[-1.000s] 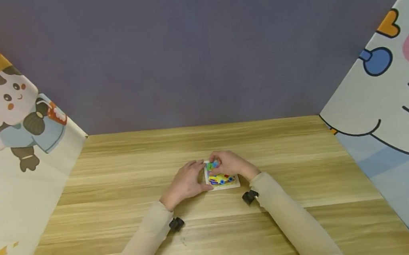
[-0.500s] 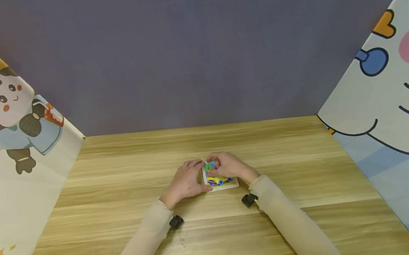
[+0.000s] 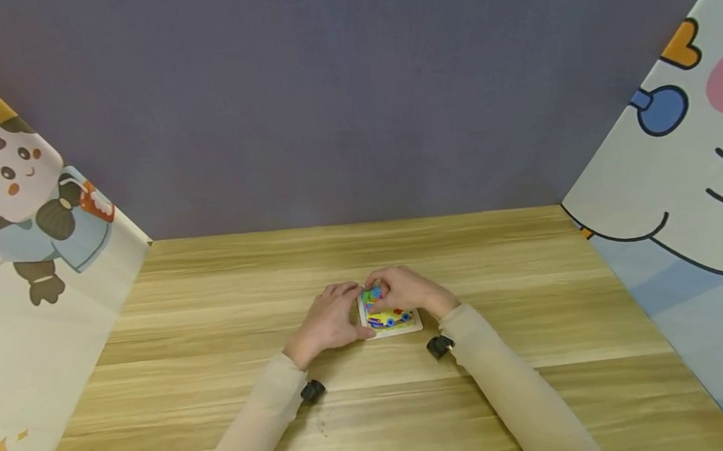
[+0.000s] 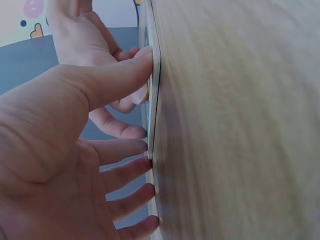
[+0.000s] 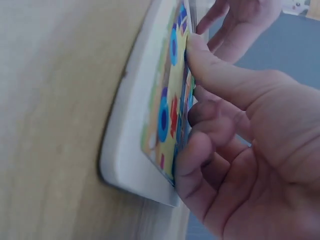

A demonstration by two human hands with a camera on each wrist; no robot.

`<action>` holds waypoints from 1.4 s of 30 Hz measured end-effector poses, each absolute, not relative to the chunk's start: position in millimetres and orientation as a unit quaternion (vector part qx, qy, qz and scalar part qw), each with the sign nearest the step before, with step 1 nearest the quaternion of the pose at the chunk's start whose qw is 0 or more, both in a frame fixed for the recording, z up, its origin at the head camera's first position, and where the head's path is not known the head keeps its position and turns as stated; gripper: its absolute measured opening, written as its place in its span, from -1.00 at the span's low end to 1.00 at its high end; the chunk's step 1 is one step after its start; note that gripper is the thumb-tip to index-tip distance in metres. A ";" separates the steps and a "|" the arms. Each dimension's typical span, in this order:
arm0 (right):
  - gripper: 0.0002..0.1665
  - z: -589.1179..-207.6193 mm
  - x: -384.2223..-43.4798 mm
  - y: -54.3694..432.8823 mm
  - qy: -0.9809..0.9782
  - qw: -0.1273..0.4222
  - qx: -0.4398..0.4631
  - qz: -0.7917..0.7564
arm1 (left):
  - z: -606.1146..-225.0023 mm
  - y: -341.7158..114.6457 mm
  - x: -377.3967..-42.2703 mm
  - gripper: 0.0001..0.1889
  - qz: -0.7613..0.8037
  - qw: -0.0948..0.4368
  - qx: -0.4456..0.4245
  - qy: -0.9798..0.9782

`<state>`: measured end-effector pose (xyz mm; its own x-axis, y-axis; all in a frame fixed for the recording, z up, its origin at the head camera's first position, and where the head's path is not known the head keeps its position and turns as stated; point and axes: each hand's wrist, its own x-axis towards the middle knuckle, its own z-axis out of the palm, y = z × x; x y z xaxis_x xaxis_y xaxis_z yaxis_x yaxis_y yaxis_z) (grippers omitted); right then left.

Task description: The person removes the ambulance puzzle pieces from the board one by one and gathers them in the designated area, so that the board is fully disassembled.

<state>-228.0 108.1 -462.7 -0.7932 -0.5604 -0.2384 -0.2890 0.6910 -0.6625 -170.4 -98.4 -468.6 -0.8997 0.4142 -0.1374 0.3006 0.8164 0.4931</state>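
Note:
A small jigsaw puzzle (image 3: 391,320) in a white frame lies on the table; its picture has a yellow vehicle with blue wheels and a red mark. My left hand (image 3: 327,324) steadies the frame's left side, thumb on the near left corner and straight fingers along the far left edge. My right hand (image 3: 408,291) is bent over the upper part of the picture. In the right wrist view its thumb (image 5: 215,60) and curled fingers close in on a puzzle piece (image 5: 181,132), most of which they hide. Green and blue parts show between the fingertips.
Wood-grain table (image 3: 213,287) surrounds the puzzle. A dark grey wall (image 3: 345,99) stands behind, with cartoon-printed panels (image 3: 48,208) at both sides. Each sleeve carries a small black wrist camera (image 3: 313,391).
The right hand's fingers shift slightly over the picture while staying at its upper part. The left hand keeps its place at the frame, and the whole view moves a little.

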 end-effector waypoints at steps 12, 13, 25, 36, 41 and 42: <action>-0.54 -470.9 -233.3 115.4 0.867 0.274 -0.211 -0.359 | -474.2 -90.6 -168.8 -0.13 0.235 0.109 0.187 0.948; -0.54 -471.3 -232.8 115.9 0.866 0.276 -0.213 -0.359 | -474.2 -89.9 -168.3 -0.12 0.236 0.109 0.186 0.947; -0.53 -477.3 -226.2 115.7 0.857 0.267 -0.208 -0.388 | -475.9 -88.3 -167.3 -0.09 0.248 0.099 0.174 0.948; -0.74 -481.1 -227.6 114.8 0.873 0.178 -0.199 -0.407 | -474.0 -92.8 -169.7 -0.12 0.259 0.083 0.173 0.947; -0.79 -483.6 -225.8 114.8 0.872 0.164 -0.179 -0.424 | -474.0 -93.1 -170.2 -0.10 0.257 0.084 0.170 0.948; -0.78 -484.2 -225.8 115.1 0.871 0.163 -0.176 -0.429 | -473.9 -93.2 -170.3 -0.09 0.254 0.084 0.169 0.949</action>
<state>-225.8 115.1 -484.2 -0.8847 -0.4467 -0.1336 -0.1659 0.5694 -0.8051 -170.3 -93.2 -473.9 -0.9292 0.3624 -0.0728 0.2774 0.8138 0.5106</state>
